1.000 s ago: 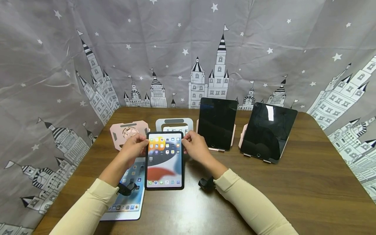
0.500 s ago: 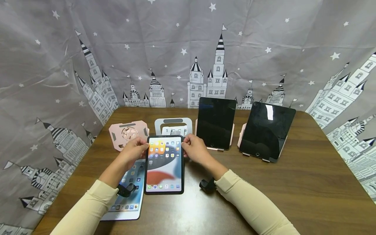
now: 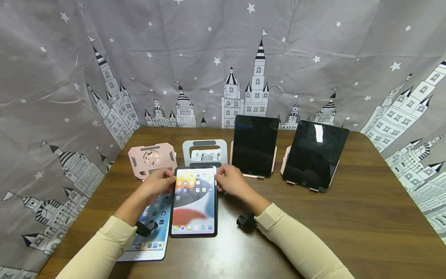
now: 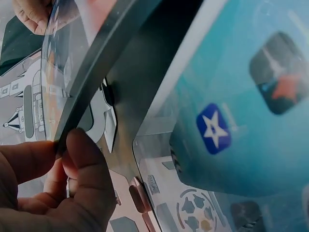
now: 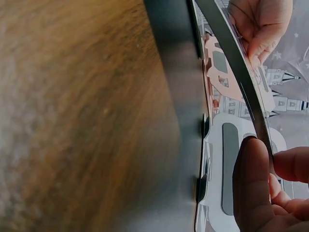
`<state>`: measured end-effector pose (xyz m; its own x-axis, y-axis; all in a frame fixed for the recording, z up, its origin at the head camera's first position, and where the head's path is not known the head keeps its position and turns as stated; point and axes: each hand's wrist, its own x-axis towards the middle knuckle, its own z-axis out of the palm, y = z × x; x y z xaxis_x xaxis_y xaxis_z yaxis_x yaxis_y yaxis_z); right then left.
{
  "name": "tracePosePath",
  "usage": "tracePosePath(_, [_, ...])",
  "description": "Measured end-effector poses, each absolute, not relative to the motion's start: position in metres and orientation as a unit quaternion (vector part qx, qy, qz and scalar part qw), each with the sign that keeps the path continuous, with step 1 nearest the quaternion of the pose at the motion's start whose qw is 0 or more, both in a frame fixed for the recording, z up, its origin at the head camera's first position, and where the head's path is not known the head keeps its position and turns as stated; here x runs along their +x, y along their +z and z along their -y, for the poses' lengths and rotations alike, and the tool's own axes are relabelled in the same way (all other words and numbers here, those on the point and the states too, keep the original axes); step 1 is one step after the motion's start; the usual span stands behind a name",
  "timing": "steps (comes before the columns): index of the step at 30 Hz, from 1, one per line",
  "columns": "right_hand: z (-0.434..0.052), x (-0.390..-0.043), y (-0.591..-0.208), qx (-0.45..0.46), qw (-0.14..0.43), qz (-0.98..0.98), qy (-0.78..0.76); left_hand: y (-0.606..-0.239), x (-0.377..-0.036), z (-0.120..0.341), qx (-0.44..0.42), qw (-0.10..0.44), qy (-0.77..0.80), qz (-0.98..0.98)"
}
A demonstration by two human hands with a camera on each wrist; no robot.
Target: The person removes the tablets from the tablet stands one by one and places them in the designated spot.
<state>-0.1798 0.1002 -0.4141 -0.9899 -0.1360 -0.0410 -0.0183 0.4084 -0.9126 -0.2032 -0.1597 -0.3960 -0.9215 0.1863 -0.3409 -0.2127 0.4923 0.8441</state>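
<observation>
Nearest the person, a white-framed tablet with a lit screen [image 3: 150,226] lies flat on the brown wooden table [image 3: 348,224], partly under the left forearm. Just beside it, the small black-framed tablet with a lit home screen [image 3: 194,201] is held by its far corners, near edge low at the table: the left hand [image 3: 158,183] pinches the left corner between thumb and curled fingers, and the right hand [image 3: 231,181] pinches the right corner the same way. To handle it well, I would keep both pinches on the frame rather than the glass, level and even, so that it neither twists nor scrapes the white-framed tablet. Beyond stand an empty grey folding stand [image 3: 204,153] and an empty pink folding stand [image 3: 151,159]; farther right, two dark-screened tablets [image 3: 255,145] lean on pink stands.
</observation>
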Motion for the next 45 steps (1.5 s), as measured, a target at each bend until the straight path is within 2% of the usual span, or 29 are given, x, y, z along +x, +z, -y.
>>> tracePosePath(19, [-0.102, -0.173, -0.428, -0.061, 0.117, -0.859, -0.495, -0.406, -0.194, 0.164, 0.021, 0.244, 0.452, -0.858])
tracePosePath(29, [-0.102, -0.170, -0.427, -0.098, 0.126, -0.877, -0.454, -0.408, -0.191, 0.166, 0.040, 0.248, 0.425, -0.870])
tracePosePath(45, [-0.100, -0.171, -0.422, -0.101, 0.167, -0.885, -0.422, -0.406, -0.190, 0.164, 0.037, 0.248, 0.390, -0.886])
